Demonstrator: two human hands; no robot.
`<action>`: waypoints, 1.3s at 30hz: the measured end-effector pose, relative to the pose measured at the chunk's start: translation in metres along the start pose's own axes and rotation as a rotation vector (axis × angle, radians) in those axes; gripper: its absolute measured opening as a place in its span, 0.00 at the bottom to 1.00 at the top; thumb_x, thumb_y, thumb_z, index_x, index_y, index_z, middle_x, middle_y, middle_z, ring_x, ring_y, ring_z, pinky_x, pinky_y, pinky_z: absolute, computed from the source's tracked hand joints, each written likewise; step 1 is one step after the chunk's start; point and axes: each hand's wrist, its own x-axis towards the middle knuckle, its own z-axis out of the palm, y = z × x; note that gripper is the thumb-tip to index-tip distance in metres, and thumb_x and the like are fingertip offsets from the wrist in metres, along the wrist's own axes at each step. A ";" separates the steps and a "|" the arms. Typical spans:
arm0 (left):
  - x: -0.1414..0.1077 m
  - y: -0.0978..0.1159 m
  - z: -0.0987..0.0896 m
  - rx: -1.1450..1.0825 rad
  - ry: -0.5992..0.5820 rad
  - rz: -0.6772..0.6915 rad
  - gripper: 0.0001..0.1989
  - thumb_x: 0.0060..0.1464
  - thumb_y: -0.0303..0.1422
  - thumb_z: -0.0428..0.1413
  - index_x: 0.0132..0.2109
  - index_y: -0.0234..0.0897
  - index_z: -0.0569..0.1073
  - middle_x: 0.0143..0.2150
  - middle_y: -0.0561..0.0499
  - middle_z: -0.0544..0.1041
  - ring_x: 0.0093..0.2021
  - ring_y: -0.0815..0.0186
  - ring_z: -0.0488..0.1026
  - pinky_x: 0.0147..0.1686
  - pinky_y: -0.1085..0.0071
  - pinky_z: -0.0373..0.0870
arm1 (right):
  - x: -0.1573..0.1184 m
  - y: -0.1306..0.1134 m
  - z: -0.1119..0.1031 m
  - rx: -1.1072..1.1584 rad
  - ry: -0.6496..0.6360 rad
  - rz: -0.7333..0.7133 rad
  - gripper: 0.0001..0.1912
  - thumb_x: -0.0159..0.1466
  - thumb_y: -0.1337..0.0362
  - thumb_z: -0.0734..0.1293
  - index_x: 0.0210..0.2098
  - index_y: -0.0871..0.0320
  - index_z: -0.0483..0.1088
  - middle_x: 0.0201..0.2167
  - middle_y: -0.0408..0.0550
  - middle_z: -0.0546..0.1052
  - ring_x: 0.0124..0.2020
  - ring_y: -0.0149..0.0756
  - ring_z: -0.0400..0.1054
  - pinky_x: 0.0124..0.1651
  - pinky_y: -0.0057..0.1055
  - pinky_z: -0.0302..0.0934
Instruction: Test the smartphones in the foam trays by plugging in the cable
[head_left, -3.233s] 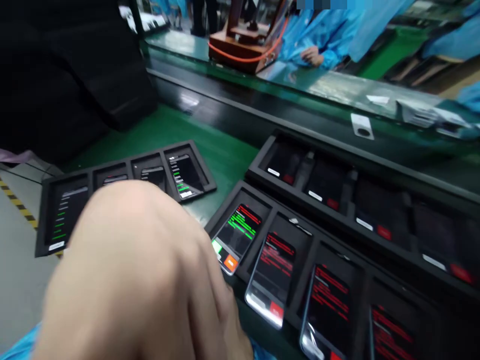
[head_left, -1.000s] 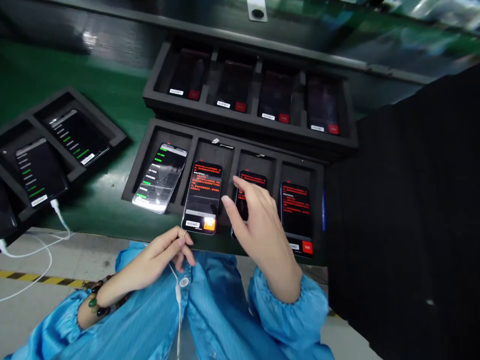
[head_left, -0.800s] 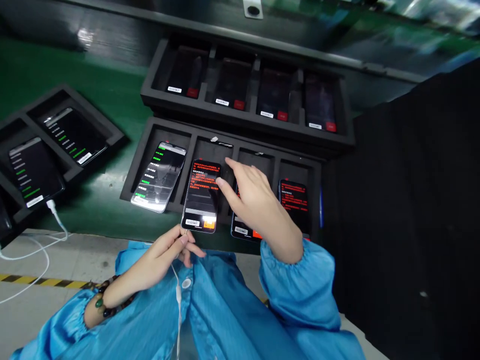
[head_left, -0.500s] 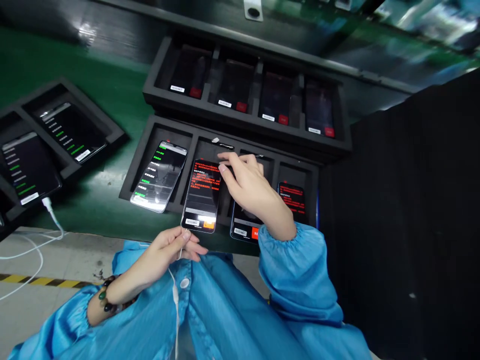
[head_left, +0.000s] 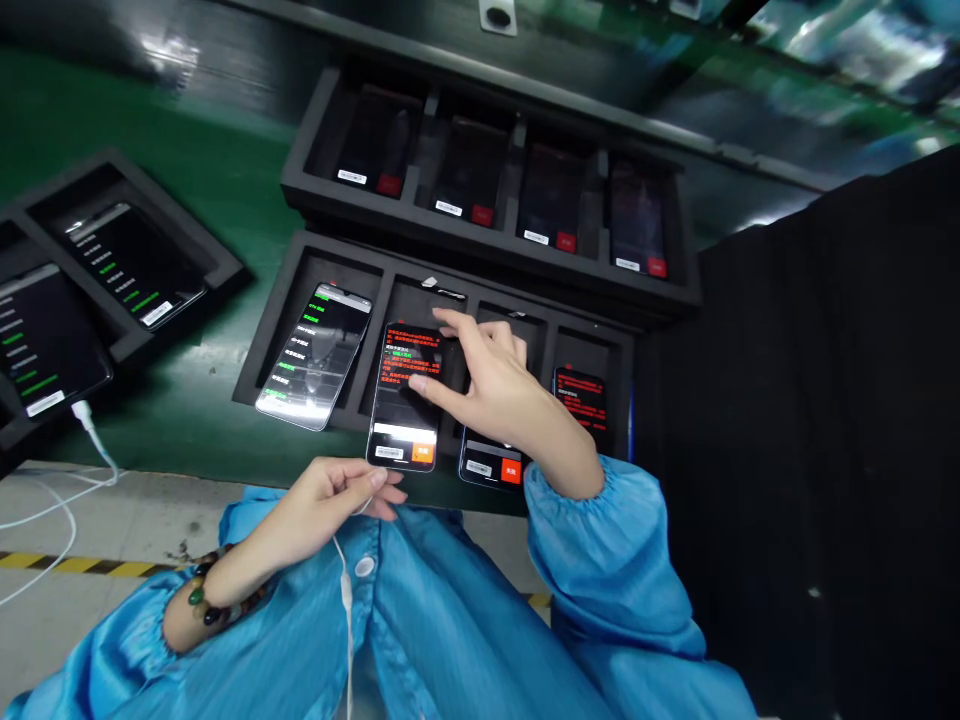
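Observation:
My left hand point(head_left: 341, 495) pinches the end of a white earphone cable point(head_left: 346, 590) at the bottom edge of a phone point(head_left: 403, 410). The plug itself is hidden by my fingers. That phone's lit screen shows red text, one green line and an orange button. Over its upper right side, my right hand point(head_left: 491, 375) has its fingers apart and the thumb at the screen; whether the thumb touches the glass I cannot tell. A second phone point(head_left: 487, 455) lies partly under my right hand. To the left, another phone point(head_left: 315, 355) leans in its slot with green and white text.
Black foam tray point(head_left: 251, 365) holds these phones, plus a red-text phone point(head_left: 581, 400) at right. Behind stands a taller foam tray point(head_left: 480, 245) with several dark phones. At left, another tray point(head_left: 225, 270) carries phones, one beside a white charging cable point(head_left: 94, 430).
My right thumb has moved down and left over the phone's screen. A green line now shows among its red text. The left hand stays at the bottom edge.

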 end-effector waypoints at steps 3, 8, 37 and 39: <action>-0.003 0.004 -0.010 0.122 -0.061 0.011 0.35 0.60 0.64 0.68 0.51 0.33 0.88 0.46 0.39 0.89 0.41 0.60 0.87 0.47 0.67 0.83 | -0.014 0.004 0.005 -0.042 -0.025 -0.063 0.51 0.71 0.39 0.73 0.82 0.54 0.51 0.76 0.62 0.69 0.70 0.63 0.62 0.72 0.63 0.59; -0.002 0.009 -0.014 0.157 -0.137 0.018 0.34 0.63 0.63 0.66 0.50 0.33 0.87 0.48 0.39 0.89 0.42 0.60 0.86 0.48 0.68 0.83 | -0.023 0.004 0.021 -0.098 0.019 -0.106 0.56 0.69 0.36 0.74 0.83 0.56 0.51 0.79 0.65 0.64 0.73 0.66 0.59 0.75 0.67 0.54; -0.053 0.071 -0.129 0.479 0.509 0.742 0.13 0.70 0.46 0.64 0.50 0.45 0.87 0.41 0.47 0.88 0.41 0.55 0.87 0.45 0.64 0.86 | -0.144 0.105 0.076 0.603 1.464 0.465 0.34 0.74 0.30 0.60 0.48 0.55 0.75 0.53 0.59 0.81 0.59 0.58 0.79 0.71 0.66 0.65; -0.031 0.065 -0.127 0.406 0.706 0.883 0.17 0.70 0.49 0.65 0.55 0.44 0.85 0.57 0.45 0.87 0.58 0.52 0.85 0.61 0.60 0.82 | -0.143 0.111 0.077 0.633 1.481 0.451 0.35 0.74 0.30 0.57 0.46 0.54 0.75 0.52 0.57 0.81 0.58 0.57 0.79 0.72 0.66 0.65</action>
